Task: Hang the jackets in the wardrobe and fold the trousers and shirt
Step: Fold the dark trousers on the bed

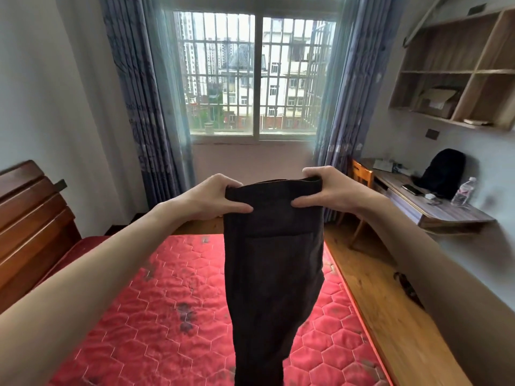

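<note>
I am pinching the dark brown fabric trousers [271, 263] by the waistband with my left hand [214, 197] and right hand [328, 190], dangling them above the red quilted mattress [156, 310].

Two bare forearms are seen, uncovered from the frame's lower corners to the wrists. No sleeve, watch, ring or glove is worn on the left hand [216, 196] or the right hand [328, 190].
</note>
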